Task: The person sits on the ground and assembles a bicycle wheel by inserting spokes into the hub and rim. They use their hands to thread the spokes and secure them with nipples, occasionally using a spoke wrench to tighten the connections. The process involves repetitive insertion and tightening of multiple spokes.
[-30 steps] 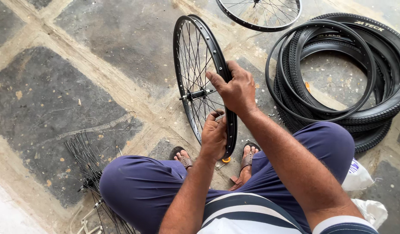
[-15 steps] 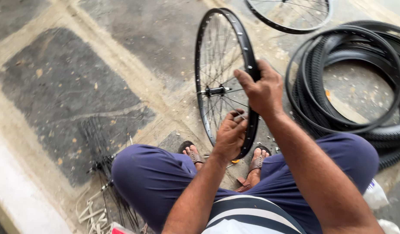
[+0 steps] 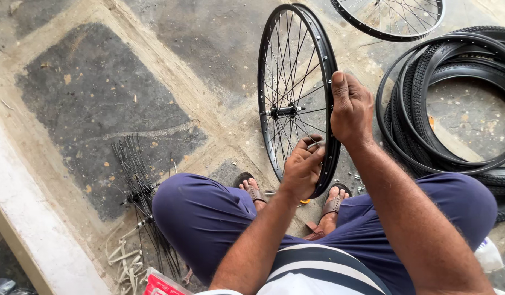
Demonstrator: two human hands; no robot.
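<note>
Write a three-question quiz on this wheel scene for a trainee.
1. True or false: the spoked wheel lies flat on the floor.
2. What does the right hand grip?
A. the hub
B. the wheel's rim
C. a tyre
3. Fill in: the left hand is at the wheel's lower ____.

Key:
1. False; it stands upright between the person's feet.
2. B; the tyres lie stacked on the floor to the right, apart from the hand.
3. Spokes; the fingers are among them near the rim, and loose spokes lie bundled on the left.

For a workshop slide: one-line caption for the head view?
Seated person's right hand steadies upright spoked bicycle wheel; left hand works at spokes near rim.
</note>
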